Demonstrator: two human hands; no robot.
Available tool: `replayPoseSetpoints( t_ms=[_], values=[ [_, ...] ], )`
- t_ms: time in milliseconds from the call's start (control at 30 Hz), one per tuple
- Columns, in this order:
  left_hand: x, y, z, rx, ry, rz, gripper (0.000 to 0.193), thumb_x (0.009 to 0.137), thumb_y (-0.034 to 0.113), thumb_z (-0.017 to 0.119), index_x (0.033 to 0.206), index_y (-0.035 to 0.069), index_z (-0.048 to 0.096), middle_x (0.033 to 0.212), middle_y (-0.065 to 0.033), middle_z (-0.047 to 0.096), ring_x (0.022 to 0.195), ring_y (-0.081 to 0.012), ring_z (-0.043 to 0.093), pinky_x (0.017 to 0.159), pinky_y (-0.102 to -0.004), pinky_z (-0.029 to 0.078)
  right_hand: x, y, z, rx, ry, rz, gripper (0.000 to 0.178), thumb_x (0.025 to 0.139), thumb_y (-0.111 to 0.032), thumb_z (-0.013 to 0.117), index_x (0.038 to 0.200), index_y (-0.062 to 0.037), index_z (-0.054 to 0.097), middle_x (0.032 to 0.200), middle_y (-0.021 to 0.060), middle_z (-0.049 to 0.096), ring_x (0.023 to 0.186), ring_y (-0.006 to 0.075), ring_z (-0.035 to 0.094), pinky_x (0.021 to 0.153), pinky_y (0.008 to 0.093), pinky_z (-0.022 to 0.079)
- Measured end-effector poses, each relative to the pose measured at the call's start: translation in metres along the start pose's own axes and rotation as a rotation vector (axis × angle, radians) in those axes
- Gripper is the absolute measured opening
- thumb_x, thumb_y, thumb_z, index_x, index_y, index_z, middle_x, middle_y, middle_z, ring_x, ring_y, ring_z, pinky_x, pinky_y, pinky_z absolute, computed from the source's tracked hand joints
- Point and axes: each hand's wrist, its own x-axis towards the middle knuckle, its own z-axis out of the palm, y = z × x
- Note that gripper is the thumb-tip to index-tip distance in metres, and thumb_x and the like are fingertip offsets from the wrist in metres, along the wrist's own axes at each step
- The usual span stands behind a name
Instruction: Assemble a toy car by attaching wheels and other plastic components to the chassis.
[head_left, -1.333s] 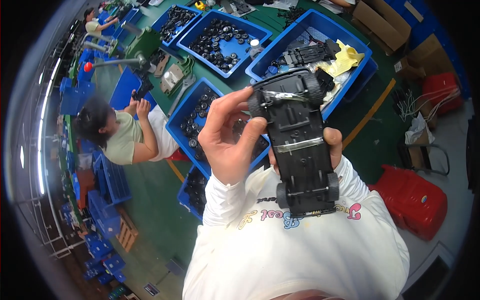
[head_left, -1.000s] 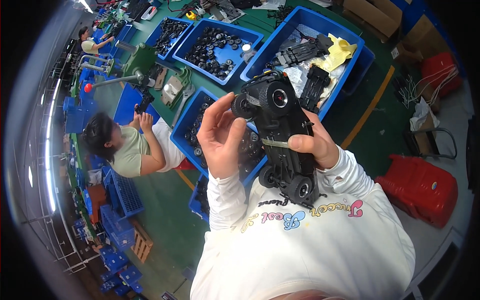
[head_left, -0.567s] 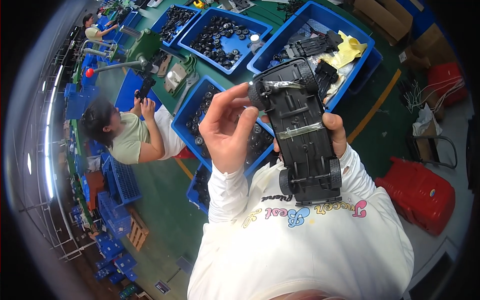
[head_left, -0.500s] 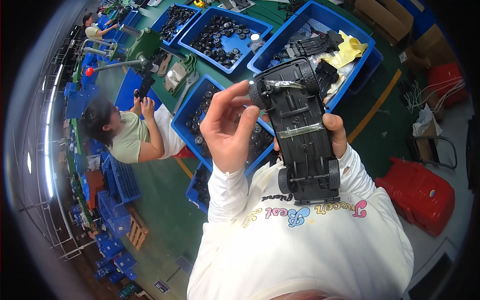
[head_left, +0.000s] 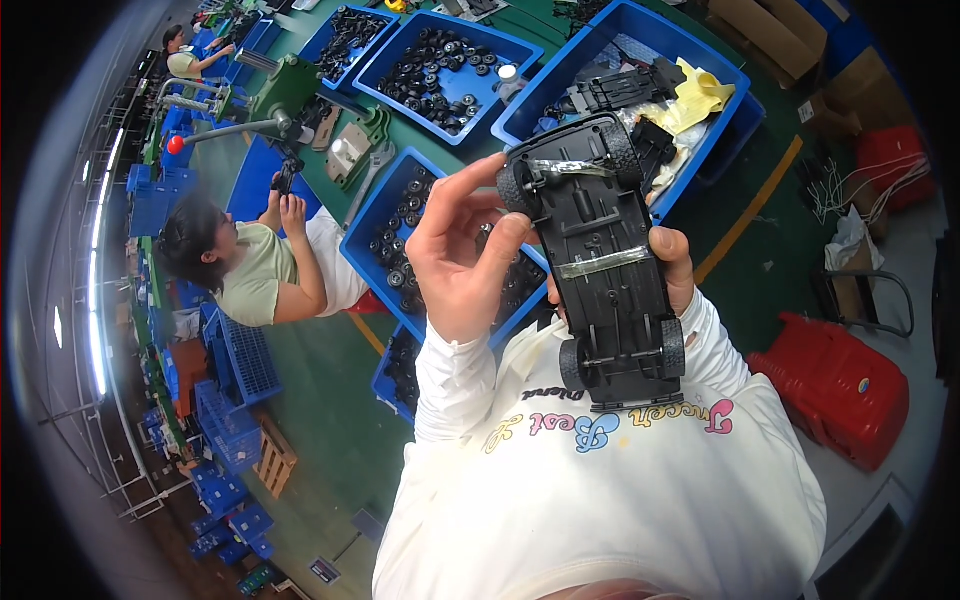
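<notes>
A black toy car chassis (head_left: 605, 262) is held up with its underside facing me, wheels on it at both ends and strips of clear tape across it. My right hand (head_left: 672, 262) grips it from behind, the thumb over its right edge and most fingers hidden. My left hand (head_left: 465, 255) pinches the upper left wheel (head_left: 518, 190) between thumb and fingertips. Behind the left hand stands a blue bin (head_left: 352, 243) of small black wheels.
Past the chassis stands a larger blue bin (head_left: 735, 105) with black parts and a yellow cloth (head_left: 700, 97). Another blue bin of wheels (head_left: 375, 85) is farther off. A co-worker (head_left: 265, 265) sits at left by a red-knobbed press lever (head_left: 225, 133). A red plastic object (head_left: 830, 390) lies at right.
My left thumb and fingers have shifted slightly against the upper left wheel. The chassis and my right hand stay almost in place.
</notes>
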Motion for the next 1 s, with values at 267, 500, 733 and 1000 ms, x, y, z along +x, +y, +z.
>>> replayPoseSetpoints(
  t_ms=[267, 500, 733, 1000],
  values=[
    [-0.0007, -0.0004, 0.0011, -0.011, 0.019, 0.006, 0.044, 0.081, -0.006, 0.066, 0.123, -0.005, 0.057, 0.106, -0.0083, 0.054, 0.093, -0.0144, 0.059, 0.072, -0.0273, 0.056, 0.0011, 0.0012, -0.001, 0.009, -0.012, -0.006, 0.096, 0.074, -0.056, 0.065, 0.142, 0.0038, 0.032, 0.129, 0.03, 0.049, 0.089, 0.039, 0.067, 0.068, 0.0437, 0.062],
    [-0.0016, -0.0016, 0.0005, -0.031, 0.018, -0.002, 0.044, 0.081, -0.005, 0.067, 0.124, -0.005, 0.057, 0.105, -0.0084, 0.054, 0.092, -0.0144, 0.059, 0.071, -0.0272, 0.056, 0.0012, 0.0008, -0.0013, 0.026, -0.029, -0.003, 0.096, 0.075, -0.054, 0.066, 0.142, 0.0046, 0.031, 0.128, 0.0309, 0.049, 0.09, 0.0401, 0.067, 0.068, 0.0448, 0.062],
    [-0.0026, -0.0031, -0.0009, 0.003, 0.028, 0.013, 0.044, 0.081, -0.004, 0.068, 0.123, -0.005, 0.057, 0.105, -0.0082, 0.055, 0.092, -0.0144, 0.059, 0.073, -0.0264, 0.055, 0.0016, 0.0013, -0.0016, 0.053, -0.042, -0.004, 0.095, 0.076, -0.053, 0.065, 0.142, 0.0059, 0.031, 0.129, 0.0321, 0.047, 0.091, 0.0407, 0.066, 0.069, 0.0453, 0.062],
    [-0.0035, -0.0032, -0.0042, 0.034, 0.028, -0.007, 0.045, 0.079, -0.001, 0.071, 0.123, -0.004, 0.059, 0.106, -0.0077, 0.055, 0.094, -0.0143, 0.057, 0.079, -0.0267, 0.051, 0.0008, 0.0026, -0.0034, 0.056, -0.051, -0.007, 0.095, 0.076, -0.054, 0.064, 0.142, 0.0062, 0.03, 0.13, 0.0318, 0.047, 0.089, 0.0402, 0.066, 0.067, 0.0462, 0.061]
  ],
)
